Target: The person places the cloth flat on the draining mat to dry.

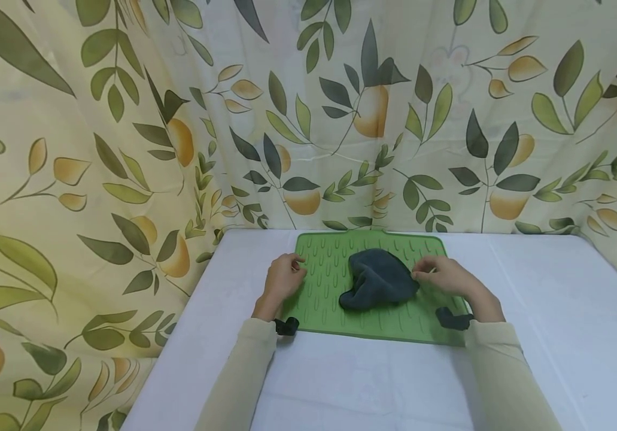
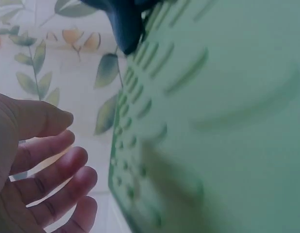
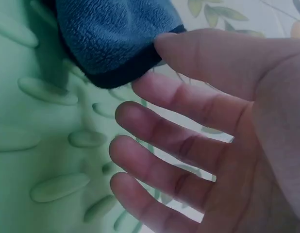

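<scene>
A: What is closest to us?

B: Two pale sleeves [image 1: 238, 374], over a white table [image 1: 367, 389].

A: And the hands?

B: The left hand [image 1: 282, 278] holds nothing. Its fingers are a bit bent, with the thumb close to the first finger. It is by the left side of the green mat [image 1: 319, 305], apart from the cloth. The right hand [image 1: 452, 278] pinches the cloth's edge with its thumb and first finger. Its other fingers are spread and hold nothing.

A: Where is the blue cloth [image 1: 380, 284]?

B: On the mat, a bit right of the middle, all bunched up in soft folds.

A: Is it heavy?

B: I think it's light. It looks fuzzy and floppy, so it would droop if you picked it up. I don't think it could break or slip away easily.

A: Where's a good place to grab it?

B: The dark edge [image 3: 128, 75], I'd say. It looks flat and easy to pinch. Two spots far apart would keep it from folding over. The mat's bumps [image 3: 48, 91] might rub on it a little.

A: What's at the back?

B: A curtain [image 1: 330, 173] with leaves and orange fruit.
</scene>
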Demonstrator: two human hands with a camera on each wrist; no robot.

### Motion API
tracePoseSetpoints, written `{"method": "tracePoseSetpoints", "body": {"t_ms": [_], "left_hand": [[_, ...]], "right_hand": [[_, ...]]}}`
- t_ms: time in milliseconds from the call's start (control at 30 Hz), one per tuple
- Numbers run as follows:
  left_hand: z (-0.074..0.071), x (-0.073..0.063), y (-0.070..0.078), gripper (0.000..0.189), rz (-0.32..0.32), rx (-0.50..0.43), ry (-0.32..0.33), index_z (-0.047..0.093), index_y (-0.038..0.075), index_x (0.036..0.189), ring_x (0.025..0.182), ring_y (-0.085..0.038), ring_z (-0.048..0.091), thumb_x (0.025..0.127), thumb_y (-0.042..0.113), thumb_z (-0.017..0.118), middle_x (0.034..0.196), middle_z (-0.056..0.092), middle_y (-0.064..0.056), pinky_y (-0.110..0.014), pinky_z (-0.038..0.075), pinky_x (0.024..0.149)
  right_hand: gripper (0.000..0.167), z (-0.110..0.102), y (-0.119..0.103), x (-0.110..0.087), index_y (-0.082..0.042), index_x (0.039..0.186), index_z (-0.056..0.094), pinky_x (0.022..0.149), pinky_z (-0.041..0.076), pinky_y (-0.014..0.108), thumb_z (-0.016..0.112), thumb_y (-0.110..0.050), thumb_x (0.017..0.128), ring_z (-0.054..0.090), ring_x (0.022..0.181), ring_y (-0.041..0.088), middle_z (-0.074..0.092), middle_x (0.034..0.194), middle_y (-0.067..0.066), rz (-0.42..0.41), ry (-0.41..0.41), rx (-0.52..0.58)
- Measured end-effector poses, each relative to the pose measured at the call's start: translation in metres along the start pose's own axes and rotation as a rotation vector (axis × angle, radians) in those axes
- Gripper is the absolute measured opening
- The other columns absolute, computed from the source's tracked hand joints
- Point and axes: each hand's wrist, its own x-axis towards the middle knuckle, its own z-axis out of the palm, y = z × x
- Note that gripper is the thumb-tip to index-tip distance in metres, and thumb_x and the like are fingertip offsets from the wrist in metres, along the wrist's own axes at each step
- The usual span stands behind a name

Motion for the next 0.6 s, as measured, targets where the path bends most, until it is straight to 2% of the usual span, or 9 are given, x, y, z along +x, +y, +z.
{"method": "tracePoseSetpoints", "body": {"t_ms": [100,233,333,433,600], "left_hand": [[0.006,0.005,0.014,0.024,0.049,0.012,-0.044,0.075,0.004,0.117,0.081,-0.017,0.065,0.095,0.012,0.068,0.095,0.073,-0.007,-0.031,0.051,0.068],[0.017,0.018,0.032,0.024,0.097,0.077,-0.139,0.075,0.008,0.119,0.089,-0.019,0.068,0.099,0.018,0.065,0.101,0.074,-0.006,-0.032,0.054,0.073],[0.029,0.034,0.041,0.022,0.115,0.130,-0.204,0.076,0.012,0.118,0.093,-0.019,0.069,0.101,0.020,0.065,0.103,0.075,-0.005,-0.032,0.054,0.076],[0.043,0.047,0.049,0.024,0.116,0.172,-0.266,0.076,0.014,0.121,0.097,-0.019,0.069,0.101,0.022,0.066,0.108,0.075,-0.005,-0.032,0.055,0.079],[0.062,0.061,0.057,0.038,0.089,0.236,-0.342,0.068,0.014,0.134,0.117,-0.022,0.067,0.101,0.033,0.065,0.128,0.072,-0.004,-0.037,0.054,0.096]], "right_hand": [[0.027,0.000,0.004,-0.001,-0.003,0.108,0.072,0.085,0.051,0.047,0.064,-0.028,0.101,0.064,0.105,0.030,0.072,0.108,0.012,0.007,-0.076,0.025],[0.024,0.003,0.009,0.001,-0.004,0.100,0.073,0.075,0.046,0.036,0.069,-0.027,0.098,0.057,0.090,0.020,0.070,0.099,0.007,0.003,-0.132,0.074],[0.018,0.005,0.014,0.002,-0.004,0.095,0.071,0.070,0.040,0.033,0.072,-0.022,0.095,0.049,0.081,0.017,0.065,0.091,0.004,-0.007,-0.146,0.096],[0.013,0.007,0.016,0.001,-0.005,0.094,0.070,0.069,0.039,0.033,0.073,-0.018,0.093,0.048,0.080,0.017,0.063,0.088,0.002,-0.018,-0.147,0.087],[0.008,0.004,0.018,0.001,-0.008,0.096,0.070,0.074,0.043,0.034,0.069,-0.017,0.096,0.055,0.089,0.021,0.067,0.097,0.007,-0.026,-0.103,0.039]]}}
